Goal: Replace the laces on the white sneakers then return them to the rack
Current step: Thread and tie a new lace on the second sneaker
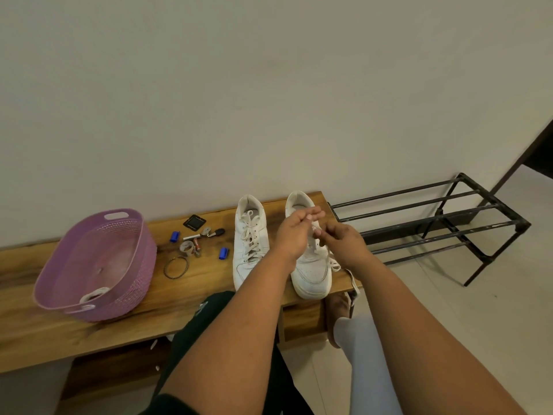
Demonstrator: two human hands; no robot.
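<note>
Sneakers [281, 244] x2 on bench [89, 333]; 2 hands pinching lace [335, 265]

A plain cream wall [269, 85] stands behind a wooden bench [24, 333]; pale floor tiles [449, 310] lie at right.

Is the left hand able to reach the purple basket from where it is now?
Probably yes. The left hand is busy pinching the lace over the right sneaker, but only small low items lie on the bench between it and the purple basket.
</note>
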